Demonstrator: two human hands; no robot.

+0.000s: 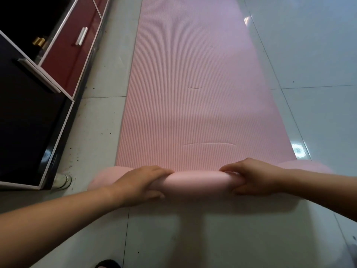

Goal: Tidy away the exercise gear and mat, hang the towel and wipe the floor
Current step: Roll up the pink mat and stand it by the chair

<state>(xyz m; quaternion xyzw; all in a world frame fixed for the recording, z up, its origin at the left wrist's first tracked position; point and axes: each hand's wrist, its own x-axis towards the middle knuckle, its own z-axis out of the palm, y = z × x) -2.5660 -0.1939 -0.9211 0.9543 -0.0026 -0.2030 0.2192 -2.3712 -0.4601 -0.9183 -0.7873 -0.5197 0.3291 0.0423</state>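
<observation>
Item 1, pink ribbed exercise mat (193, 78): we are seeing it lying flat on the tiled floor (313, 78), stretching away from us, with its left side running near the floor's left edge. Its near end is sitting wound into a roll (199, 180) that lies across the mat's width.

Item 2, left hand (143, 182): we are clamping it round the roll's left part, fingers over the top.

Item 3, right hand (255, 176): we are gripping the roll's right part; bare roll is showing between the two hands, which are well apart.

Item 4, low cabinet (29, 122): it is standing along the floor's left edge, showing a dark red drawer front with a silver handle (81, 36).
</observation>
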